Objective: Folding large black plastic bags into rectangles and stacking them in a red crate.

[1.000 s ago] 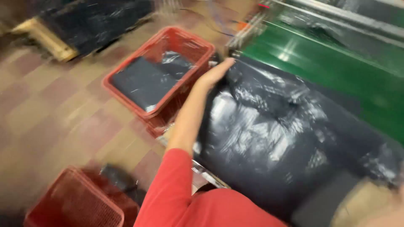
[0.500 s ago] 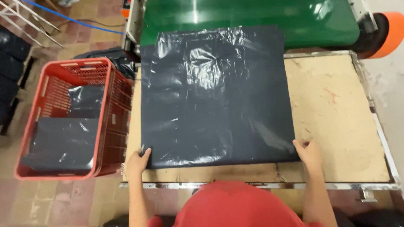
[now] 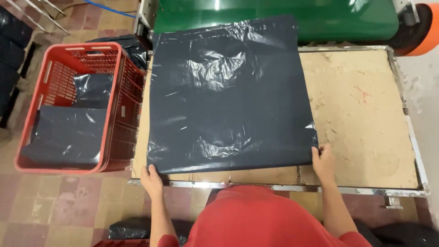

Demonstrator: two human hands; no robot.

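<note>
A large dark grey plastic bag (image 3: 228, 96) lies flat and spread across a worn, tan board surface (image 3: 361, 119) framed in metal. The left hand (image 3: 152, 179) pinches the bag's near left corner between thumb and fingers, right at the surface's near edge. The right hand (image 3: 323, 161) pinches the near right corner the same way, fingers curled over the film. The bag's far edge reaches onto the green machine bed (image 3: 274, 18) beyond the surface, and its left edge runs close along the surface's left side.

The film looks thin and slippery, so I judge that an uneven pull from 1 hand could skew the sheet or bunch it into fresh wrinkles. The far edge overlapping the green bed could drag or catch there if the bag is pulled back sharply. The rough, pitted board may also snag the plastic.

A red slatted plastic crate (image 3: 68, 110) stands on the tiled floor (image 3: 68, 206) just beside the left side of the surface, with folded dark bags (image 3: 64, 135) lying inside it. That leaves little room to the left, and the crate's rim sits near the bag's left edge. To the right, a broad bare stretch of board lies open up to the metal frame (image 3: 411, 132), giving the most room for sliding or turning the sheet. Near the body, only a narrow strip of board shows.
</note>
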